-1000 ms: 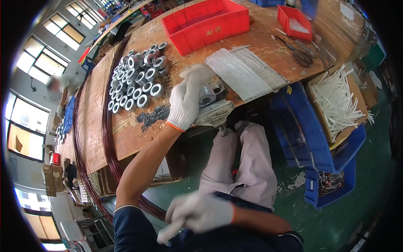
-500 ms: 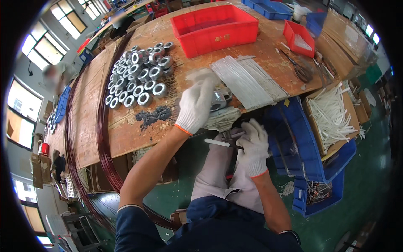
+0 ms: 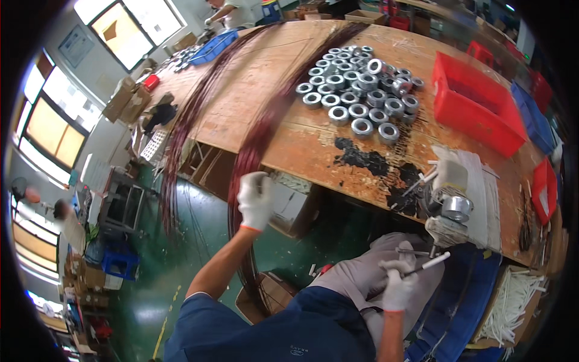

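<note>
My left hand (image 3: 256,202), in a white knit glove, is at the table's front edge against a bundle of dark red wires (image 3: 248,160). Its fingers are curled; whether a strand is in them is not clear. Over my lap, my right hand (image 3: 398,285), gloved too, is closed around a thin dark tool with a white rod-like end (image 3: 435,260) pointing right. Beyond it, a shiny metal ring (image 3: 457,209) sits in a cloth-wrapped holder (image 3: 446,231) at the table edge. White tube pieces (image 3: 427,176) stick out beside the holder.
Many metal rings (image 3: 362,111) are piled on the wooden table (image 3: 295,145). A red bin (image 3: 476,114) stands behind the holder, white strips (image 3: 479,181) beside it. Below right are a blue bin (image 3: 449,301) and a box of white tubes (image 3: 512,301). Another person (image 3: 232,15) works far off.
The view has turned left. My left hand has gone from beside the holder to the red wires. My right hand still holds the tool over my lap.
</note>
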`<control>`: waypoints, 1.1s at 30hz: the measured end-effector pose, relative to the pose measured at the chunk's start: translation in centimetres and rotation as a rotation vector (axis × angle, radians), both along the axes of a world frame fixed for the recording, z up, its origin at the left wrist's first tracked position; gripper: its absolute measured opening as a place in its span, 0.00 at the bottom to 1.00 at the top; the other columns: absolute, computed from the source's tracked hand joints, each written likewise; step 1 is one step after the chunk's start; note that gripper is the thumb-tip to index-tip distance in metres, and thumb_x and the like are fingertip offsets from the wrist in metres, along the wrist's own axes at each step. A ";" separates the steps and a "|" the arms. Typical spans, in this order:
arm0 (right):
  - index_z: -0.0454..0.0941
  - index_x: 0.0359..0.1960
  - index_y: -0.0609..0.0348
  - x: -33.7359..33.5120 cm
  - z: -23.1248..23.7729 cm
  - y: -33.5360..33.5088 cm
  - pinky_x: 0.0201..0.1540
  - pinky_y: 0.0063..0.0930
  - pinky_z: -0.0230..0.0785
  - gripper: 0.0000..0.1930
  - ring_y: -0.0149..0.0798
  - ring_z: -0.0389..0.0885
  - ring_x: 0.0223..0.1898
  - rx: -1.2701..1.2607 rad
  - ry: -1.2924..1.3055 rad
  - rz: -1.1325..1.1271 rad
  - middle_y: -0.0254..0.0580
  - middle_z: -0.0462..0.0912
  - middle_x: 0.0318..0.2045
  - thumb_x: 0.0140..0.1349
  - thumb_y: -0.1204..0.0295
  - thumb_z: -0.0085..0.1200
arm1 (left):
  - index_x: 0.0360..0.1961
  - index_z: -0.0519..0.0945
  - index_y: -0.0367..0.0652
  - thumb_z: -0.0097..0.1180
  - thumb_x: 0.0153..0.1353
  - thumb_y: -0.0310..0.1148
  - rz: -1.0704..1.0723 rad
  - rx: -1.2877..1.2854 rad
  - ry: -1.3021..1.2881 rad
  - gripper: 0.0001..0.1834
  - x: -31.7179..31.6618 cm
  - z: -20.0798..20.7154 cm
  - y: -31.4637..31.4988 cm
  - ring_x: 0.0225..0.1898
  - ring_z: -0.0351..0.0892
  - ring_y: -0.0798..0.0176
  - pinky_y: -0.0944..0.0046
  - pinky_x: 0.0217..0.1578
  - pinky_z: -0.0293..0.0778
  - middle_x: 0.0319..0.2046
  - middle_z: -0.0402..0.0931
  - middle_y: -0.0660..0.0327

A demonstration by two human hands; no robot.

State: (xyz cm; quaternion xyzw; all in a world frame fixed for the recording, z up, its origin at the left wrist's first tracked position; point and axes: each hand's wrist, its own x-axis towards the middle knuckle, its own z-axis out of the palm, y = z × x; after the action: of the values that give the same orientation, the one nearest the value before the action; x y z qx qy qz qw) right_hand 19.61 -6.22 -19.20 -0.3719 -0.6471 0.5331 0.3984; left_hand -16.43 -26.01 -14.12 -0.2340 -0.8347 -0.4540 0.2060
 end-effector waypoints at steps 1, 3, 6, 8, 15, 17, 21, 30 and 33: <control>0.86 0.29 0.66 1.0 3.2 0.2 0.42 0.25 0.83 0.09 0.35 0.88 0.32 -0.490 -0.089 0.121 0.52 0.89 0.48 0.61 0.87 0.52 | 0.47 0.83 0.41 0.64 0.71 0.32 0.175 -0.007 0.036 0.08 -2.3 -0.6 -3.0 0.40 0.86 0.51 0.53 0.45 0.81 0.44 0.82 0.51; 0.84 0.31 0.69 4.0 0.2 0.2 0.39 0.28 0.86 0.10 0.36 0.88 0.30 -0.270 -0.055 0.126 0.55 0.88 0.50 0.60 0.89 0.49 | 0.49 0.83 0.39 0.59 0.74 0.41 0.481 -0.229 -0.026 0.16 -6.7 -1.9 -6.6 0.46 0.86 0.43 0.49 0.52 0.79 0.44 0.84 0.48; 0.83 0.32 0.71 6.5 -2.4 -1.3 0.34 0.28 0.86 0.11 0.37 0.86 0.26 -0.507 -0.040 0.024 0.54 0.88 0.48 0.58 0.90 0.46 | 0.49 0.84 0.37 0.59 0.73 0.43 0.399 -0.235 -0.352 0.18 -10.2 -3.8 -10.8 0.45 0.86 0.48 0.52 0.52 0.79 0.42 0.86 0.47; 0.82 0.31 0.72 7.1 -2.7 -2.4 0.34 0.28 0.85 0.11 0.37 0.87 0.26 -0.518 -0.025 0.026 0.54 0.88 0.47 0.58 0.90 0.45 | 0.47 0.84 0.35 0.60 0.73 0.42 0.190 -0.018 -0.521 0.18 -11.2 -4.7 -11.7 0.43 0.86 0.54 0.56 0.51 0.79 0.40 0.87 0.47; 0.83 0.32 0.70 5.9 -1.4 -4.0 0.35 0.26 0.85 0.11 0.35 0.87 0.29 -0.388 -0.014 0.143 0.50 0.88 0.44 0.58 0.90 0.45 | 0.42 0.85 0.38 0.61 0.71 0.39 0.186 -0.097 -0.300 0.13 -11.6 -4.7 -12.0 0.39 0.86 0.57 0.56 0.44 0.79 0.37 0.86 0.49; 0.83 0.33 0.69 4.9 -0.4 -4.6 0.35 0.25 0.85 0.11 0.34 0.87 0.30 -0.323 -0.017 0.189 0.48 0.88 0.43 0.60 0.90 0.46 | 0.39 0.85 0.40 0.59 0.71 0.37 0.271 -0.225 0.017 0.11 -11.3 -2.9 -11.3 0.37 0.87 0.50 0.53 0.42 0.80 0.35 0.85 0.49; 0.84 0.41 0.64 2.4 2.0 -6.3 0.32 0.26 0.79 0.08 0.36 0.86 0.31 -0.109 -0.099 0.318 0.45 0.86 0.37 0.65 0.86 0.55 | 0.42 0.83 0.40 0.57 0.72 0.36 0.223 0.196 -0.472 0.10 -10.6 5.6 -6.2 0.40 0.87 0.42 0.47 0.45 0.81 0.36 0.85 0.46; 0.85 0.46 0.64 1.3 2.7 -8.7 0.27 0.21 0.74 0.07 0.27 0.83 0.24 0.074 -0.035 0.494 0.41 0.88 0.34 0.73 0.82 0.55 | 0.39 0.86 0.42 0.56 0.69 0.43 0.249 -0.524 -0.337 0.16 -15.9 -1.5 -10.9 0.50 0.85 0.36 0.44 0.53 0.79 0.42 0.86 0.40; 0.85 0.47 0.64 3.0 1.8 -8.7 0.28 0.20 0.76 0.07 0.26 0.84 0.26 -0.031 -0.061 0.478 0.40 0.89 0.35 0.74 0.80 0.54 | 0.40 0.86 0.42 0.56 0.69 0.42 0.247 -0.504 -0.238 0.15 -15.0 -1.3 -8.3 0.48 0.85 0.35 0.42 0.51 0.79 0.41 0.86 0.40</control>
State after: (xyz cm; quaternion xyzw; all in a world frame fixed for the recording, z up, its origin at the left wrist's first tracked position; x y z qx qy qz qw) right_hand 22.61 -14.95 -17.36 -0.2300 -0.7204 0.6106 0.2353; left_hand -31.44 -34.27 -15.42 -0.1197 -0.9614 -0.2283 0.0957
